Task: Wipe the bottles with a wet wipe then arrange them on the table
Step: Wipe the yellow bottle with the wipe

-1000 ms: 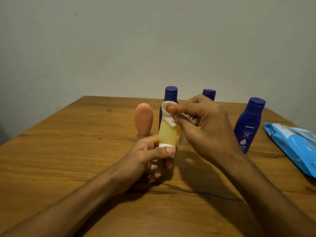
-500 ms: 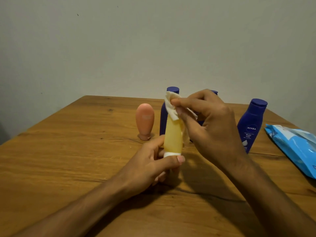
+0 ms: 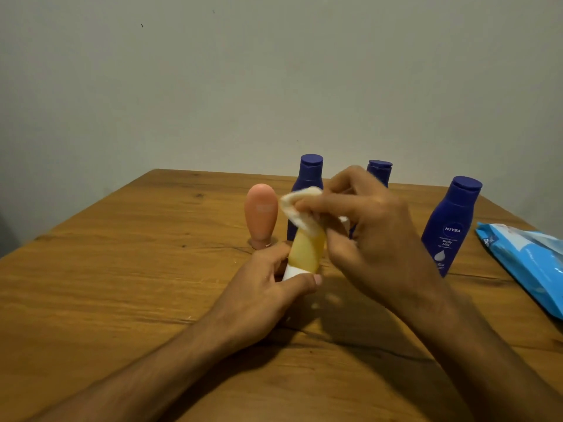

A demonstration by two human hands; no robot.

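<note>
My left hand (image 3: 268,287) grips a yellow bottle (image 3: 306,252) by its white cap end, cap down, over the table. My right hand (image 3: 371,236) pinches a white wet wipe (image 3: 300,208) and presses it over the bottle's upper end. Behind them stand an orange-pink bottle (image 3: 261,213) on its cap and three dark blue bottles: one (image 3: 309,175) just behind the wipe, one (image 3: 379,172) mostly hidden by my right hand, and one labelled Nivea Body Milk (image 3: 451,226) to the right.
A blue pack of wet wipes (image 3: 524,260) lies at the right edge of the wooden table (image 3: 122,284). A plain wall rises right behind the table's far edge.
The yellow bottle has tilted slightly and dropped a little. My right hand has slid the wipe around its upper end. The standing bottles have not moved.
</note>
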